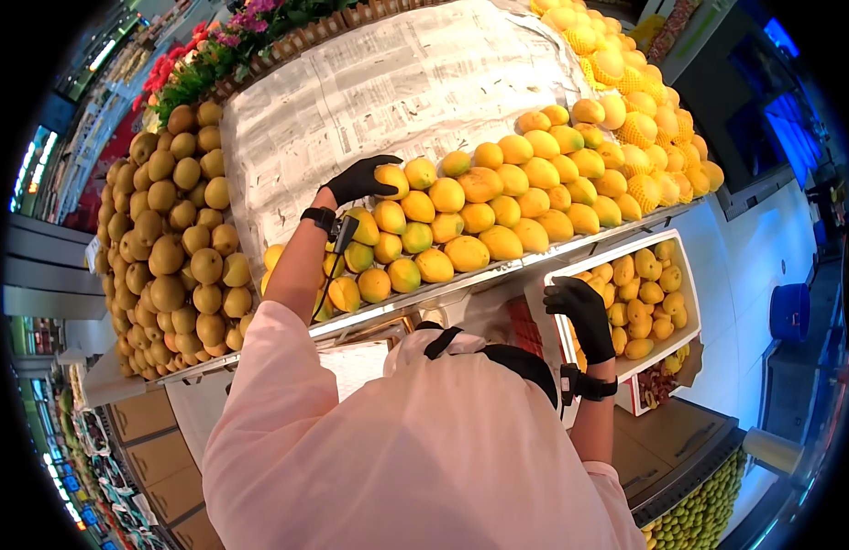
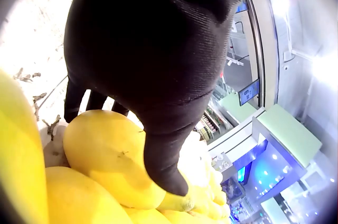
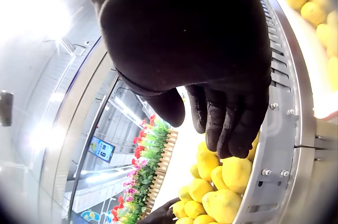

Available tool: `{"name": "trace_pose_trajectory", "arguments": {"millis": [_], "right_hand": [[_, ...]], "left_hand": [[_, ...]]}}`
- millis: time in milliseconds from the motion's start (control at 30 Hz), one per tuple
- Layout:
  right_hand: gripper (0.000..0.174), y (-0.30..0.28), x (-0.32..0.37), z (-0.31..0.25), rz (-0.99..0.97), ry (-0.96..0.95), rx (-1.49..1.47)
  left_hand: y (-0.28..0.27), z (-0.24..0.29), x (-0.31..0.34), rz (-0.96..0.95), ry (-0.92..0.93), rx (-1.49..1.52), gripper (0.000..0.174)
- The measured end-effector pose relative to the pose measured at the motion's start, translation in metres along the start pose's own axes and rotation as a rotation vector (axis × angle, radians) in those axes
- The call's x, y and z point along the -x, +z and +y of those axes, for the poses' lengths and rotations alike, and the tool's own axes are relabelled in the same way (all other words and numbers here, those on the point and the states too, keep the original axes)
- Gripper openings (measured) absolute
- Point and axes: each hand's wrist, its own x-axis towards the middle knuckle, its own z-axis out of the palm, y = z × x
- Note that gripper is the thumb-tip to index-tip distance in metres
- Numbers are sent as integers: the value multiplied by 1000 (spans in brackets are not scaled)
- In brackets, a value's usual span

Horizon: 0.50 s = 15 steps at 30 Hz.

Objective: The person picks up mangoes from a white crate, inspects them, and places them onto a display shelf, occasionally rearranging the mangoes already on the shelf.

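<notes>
My black-gloved left hand [image 1: 358, 181] is at the left end of the back row of yellow mangoes on the display. It grips a mango [image 2: 105, 147], thumb on one side and fingers on the far side. This mango [image 1: 391, 181] sits against its neighbours in the row. My right hand [image 1: 580, 313], also gloved in black, hovers by the left rim of a white box [image 1: 555, 277] holding more mangoes [image 1: 640, 298]. Its fingers [image 3: 214, 115] hang loosely bent with nothing between them and the thumb.
Newspaper [image 1: 388, 78] lines the display behind the mango rows. A heap of brown round fruit [image 1: 172, 247] stands at the left, and mangoes in yellow foam nets [image 1: 637, 128] at the right. A metal edge [image 1: 498, 270] runs along the front. Flowers [image 1: 204, 69] stand behind a small fence.
</notes>
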Motion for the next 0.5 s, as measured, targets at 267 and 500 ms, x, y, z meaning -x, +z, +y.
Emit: {"name": "trace_pose_trajectory", "arguments": {"millis": [267, 500], "right_hand": [[25, -5, 5, 6, -9, -16, -8], [25, -10, 7, 10, 1, 0, -20]], "left_hand": [[13, 23, -17, 214, 21, -105, 32], [29, 40, -39, 139, 44, -243, 40]]}}
